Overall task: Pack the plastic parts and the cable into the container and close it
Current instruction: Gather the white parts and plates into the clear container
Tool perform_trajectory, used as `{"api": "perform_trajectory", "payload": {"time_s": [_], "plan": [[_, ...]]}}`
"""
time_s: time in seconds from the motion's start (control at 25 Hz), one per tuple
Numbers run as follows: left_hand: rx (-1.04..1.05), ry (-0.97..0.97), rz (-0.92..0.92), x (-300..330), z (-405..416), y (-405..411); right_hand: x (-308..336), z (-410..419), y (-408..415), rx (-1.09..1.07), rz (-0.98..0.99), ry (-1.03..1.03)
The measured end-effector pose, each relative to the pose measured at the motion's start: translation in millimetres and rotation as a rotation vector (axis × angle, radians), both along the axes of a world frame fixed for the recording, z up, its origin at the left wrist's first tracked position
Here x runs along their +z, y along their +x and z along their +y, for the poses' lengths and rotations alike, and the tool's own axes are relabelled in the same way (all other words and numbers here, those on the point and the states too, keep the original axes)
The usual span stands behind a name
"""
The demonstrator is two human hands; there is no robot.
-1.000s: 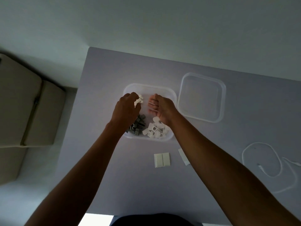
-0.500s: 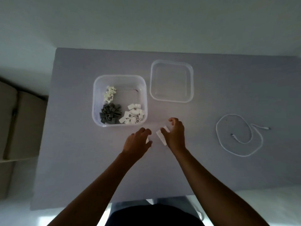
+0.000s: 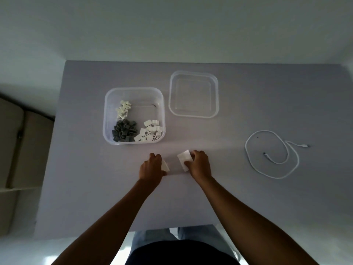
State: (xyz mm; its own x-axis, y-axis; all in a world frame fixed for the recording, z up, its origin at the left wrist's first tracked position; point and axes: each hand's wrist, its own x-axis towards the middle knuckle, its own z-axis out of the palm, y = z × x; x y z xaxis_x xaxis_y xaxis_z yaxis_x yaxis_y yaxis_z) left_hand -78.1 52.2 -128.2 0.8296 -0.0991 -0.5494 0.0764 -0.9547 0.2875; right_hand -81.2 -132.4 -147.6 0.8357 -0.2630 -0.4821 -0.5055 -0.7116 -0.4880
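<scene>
Both hands have left the clear square plastic container (image 3: 133, 115) and dropped to the grey surface (image 3: 248, 197) just in front of it. The left hand (image 3: 151, 167) fingers are curled over a flat white plastic piece (image 3: 165, 165); the right hand (image 3: 198, 164) fingers pinch a flat white rectangular plate (image 3: 184, 159). Grey and white parts already lie inside. The white coiled cable (image 3: 271, 153) and clear lid (image 3: 193, 94) remain outside, so packing is judged incomplete.
</scene>
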Motion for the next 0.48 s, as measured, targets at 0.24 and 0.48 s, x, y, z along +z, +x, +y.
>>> {"api": "perform_trajectory", "payload": {"time_s": [0.24, 0.48], "plan": [[0.120, -0.403, 0.081, 40, 17, 20, 28, -13, 10, -0.149, -0.139, 0.187], [0.445, -0.497, -0.147, 82, 81, 89, 84, 21, 75, -0.298, -0.228, 0.568]]}}
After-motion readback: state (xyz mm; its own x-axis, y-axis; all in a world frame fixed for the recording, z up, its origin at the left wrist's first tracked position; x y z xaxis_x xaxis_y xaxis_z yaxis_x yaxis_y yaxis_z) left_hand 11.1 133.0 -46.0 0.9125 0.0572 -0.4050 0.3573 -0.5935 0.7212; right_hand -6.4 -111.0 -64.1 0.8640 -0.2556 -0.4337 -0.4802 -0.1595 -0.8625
